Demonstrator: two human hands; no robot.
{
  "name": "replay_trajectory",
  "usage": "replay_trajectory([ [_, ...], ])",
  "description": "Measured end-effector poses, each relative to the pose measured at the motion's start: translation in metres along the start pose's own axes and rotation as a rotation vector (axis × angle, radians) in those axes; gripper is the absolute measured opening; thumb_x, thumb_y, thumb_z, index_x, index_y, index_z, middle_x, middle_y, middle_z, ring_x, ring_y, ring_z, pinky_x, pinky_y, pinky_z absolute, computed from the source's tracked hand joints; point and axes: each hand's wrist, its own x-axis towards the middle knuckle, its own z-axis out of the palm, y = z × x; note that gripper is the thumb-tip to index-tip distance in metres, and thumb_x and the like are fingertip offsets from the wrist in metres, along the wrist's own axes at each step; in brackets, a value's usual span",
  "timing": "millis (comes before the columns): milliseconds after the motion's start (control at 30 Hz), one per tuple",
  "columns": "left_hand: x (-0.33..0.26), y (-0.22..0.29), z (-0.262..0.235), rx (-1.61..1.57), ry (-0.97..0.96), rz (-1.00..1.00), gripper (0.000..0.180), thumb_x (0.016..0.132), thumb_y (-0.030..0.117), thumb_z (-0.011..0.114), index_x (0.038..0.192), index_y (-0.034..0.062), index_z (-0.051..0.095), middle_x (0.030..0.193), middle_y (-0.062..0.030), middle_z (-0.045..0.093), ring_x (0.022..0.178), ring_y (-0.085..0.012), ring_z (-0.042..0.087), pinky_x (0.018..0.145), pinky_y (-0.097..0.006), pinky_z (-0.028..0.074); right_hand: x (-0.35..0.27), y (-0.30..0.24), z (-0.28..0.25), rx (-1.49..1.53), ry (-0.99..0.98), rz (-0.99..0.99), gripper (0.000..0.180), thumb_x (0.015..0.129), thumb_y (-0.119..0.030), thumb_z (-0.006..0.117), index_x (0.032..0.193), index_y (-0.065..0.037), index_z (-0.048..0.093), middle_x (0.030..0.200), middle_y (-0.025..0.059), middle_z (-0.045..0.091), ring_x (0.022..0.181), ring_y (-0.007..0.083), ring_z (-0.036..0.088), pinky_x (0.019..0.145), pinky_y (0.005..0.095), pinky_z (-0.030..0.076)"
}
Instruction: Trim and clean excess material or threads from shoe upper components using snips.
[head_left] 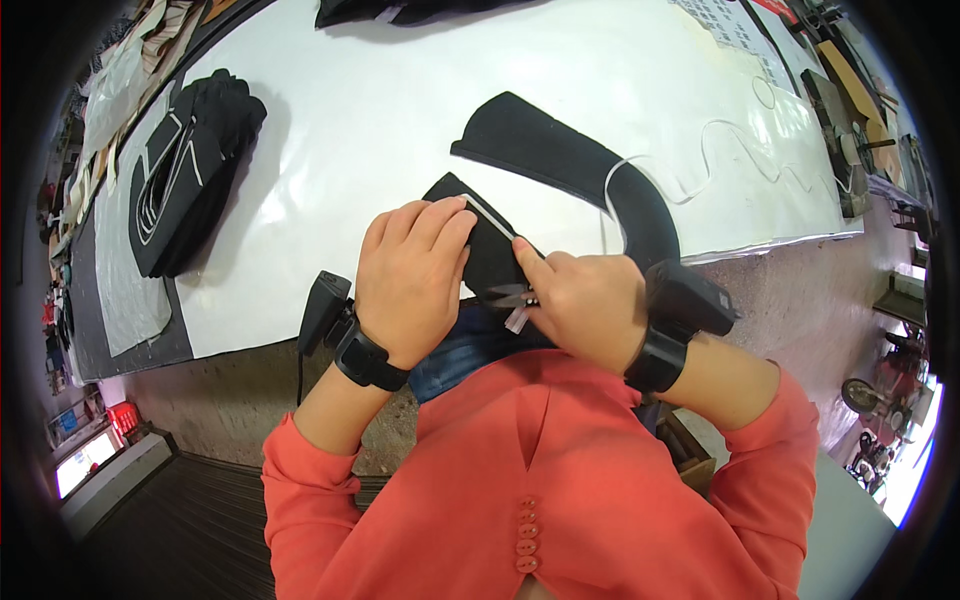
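Observation:
My left hand [415, 270] lies over a small black fabric piece [486, 262], its fingers together and bent down onto the fabric at a narrow white tape [488, 213] along the edge. In my right hand [590, 305] is a small pair of scissors [510, 297], the blades pointing left across the black piece. The right index finger touches the same taped edge, farther along. Beneath that hand a short whitish tab [517, 320] hangs down. Just beyond lies a curved black fabric panel [560, 147]. Loose white tape [690, 195] trails over it to the right.
A white-covered table [340, 120] spreads before me. A folded stack of black pieces with white edging [190, 170] stands at the left, and dark fabric [420, 10] lies at the far edge. Tools and boards [850, 110] crowd the right side.

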Motion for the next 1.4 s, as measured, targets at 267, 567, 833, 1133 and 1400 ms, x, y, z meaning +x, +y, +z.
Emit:
replay_trajectory([
  [267, -0.001, 0.001, 0.005, 0.060, -0.019, 0.004, 0.046, 0.080, 0.008, 0.070, 0.126, 0.0085, 0.062, 0.129, -0.0054, 0.059, 0.115, -0.0306, 0.052, 0.096, -0.044, 0.043, -0.009, -0.013, 0.006, 0.029, -0.033, 0.076, 0.071, 0.073, -0.034, 0.080, 0.131, -0.001, 0.058, 0.066, 0.0038, 0.060, 0.051, 0.0203, 0.060, 0.045, 0.0335, 0.045],
  [567, -0.011, -0.003, 0.002, 0.142, -0.105, 0.031, 0.053, 0.085, 0.029, 0.071, 0.132, 0.0103, 0.060, 0.144, -0.0012, 0.054, 0.136, -0.0308, 0.043, 0.114, -0.051, 0.031, -0.002, 0.008, -0.017, -0.085, -0.155, 0.023, 0.059, 0.077, -0.014, 0.068, 0.135, -0.017, 0.058, 0.061, 0.0069, 0.062, 0.054, 0.0244, 0.064, 0.048, 0.0382, 0.047],
  [833, -0.012, -0.002, -0.001, 0.135, -0.118, 0.029, 0.074, 0.077, 0.050, 0.074, 0.137, 0.0108, 0.057, 0.145, -0.0061, 0.052, 0.136, -0.0311, 0.044, 0.115, -0.051, 0.028, -0.019, 0.075, -0.046, 0.191, 0.001, 0.375, 0.028, 0.085, -0.020, 0.069, 0.108, -0.007, 0.061, 0.074, 0.0172, 0.069, 0.072, 0.0390, 0.068, 0.065, 0.0487, 0.052],
  [1133, -0.013, 0.001, 0.005, 0.149, -0.139, 0.051, 0.072, 0.078, 0.052, 0.073, 0.138, 0.0142, 0.057, 0.146, -0.0101, 0.049, 0.136, -0.0337, 0.043, 0.114, -0.052, 0.029, -0.002, 0.115, -0.044, 0.251, -0.027, 0.530, 0.034, 0.082, -0.029, 0.076, 0.091, 0.002, 0.066, 0.079, 0.0226, 0.068, 0.077, 0.0387, 0.068, 0.072, 0.0432, 0.053],
  [1400, -0.016, 0.020, 0.020, 0.166, -0.029, -0.038, 0.066, 0.083, 0.047, 0.070, 0.134, 0.0079, 0.057, 0.144, -0.0083, 0.051, 0.137, -0.0333, 0.041, 0.114, -0.055, 0.027, 0.065, 0.112, -0.058, -0.132, 0.504, 0.213, 0.020, 0.088, -0.024, 0.071, 0.100, -0.012, 0.062, 0.069, 0.0156, 0.065, 0.068, 0.0368, 0.066, 0.061, 0.0462, 0.050],
])
